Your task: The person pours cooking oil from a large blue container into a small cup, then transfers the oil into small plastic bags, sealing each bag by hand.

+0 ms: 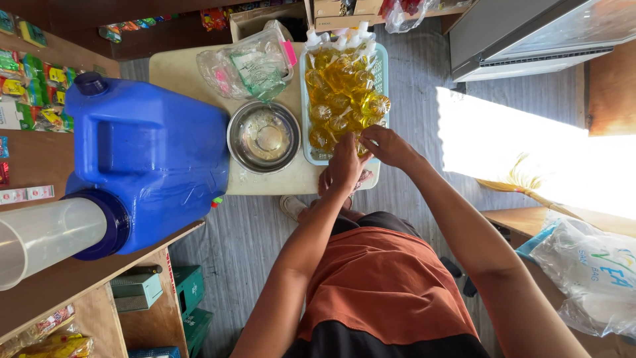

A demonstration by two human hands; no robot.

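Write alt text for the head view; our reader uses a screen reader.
Both hands, left hand and right hand, work at yellow oil-filled bags in a pale green tray on a small table. Beside it sit a steel bowl and a blue jerrycan.

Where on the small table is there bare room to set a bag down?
Bare top shows at the table's left end, between the blue jug and bowl, and below the bowl. The tray is packed with oil bags; both hands crowd its near end.
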